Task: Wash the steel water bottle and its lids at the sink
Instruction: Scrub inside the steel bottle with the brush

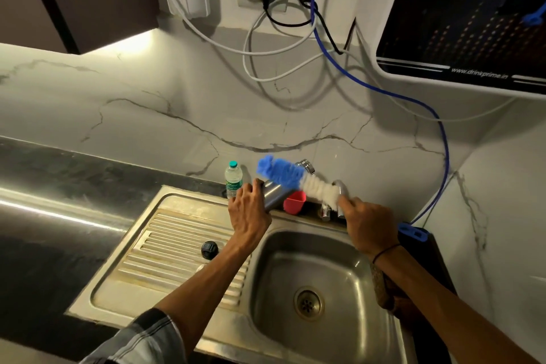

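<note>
Marble backsplash, steel sink (363, 331) with ribbed drainboard. Left hand (249, 210) reaches forward over the sink's back rim, fingers wrapped round the steel bottle (273, 196); bottle tilted, long axis running up-left to down-right, which end is the mouth unclear. Right hand (366, 223) closed on the handle of a blue-and-white bottle brush (291, 179), bristles pointing up-left across the bottle. Black lid (209, 250) lies on the drainboard, apart from both hands.
</note>
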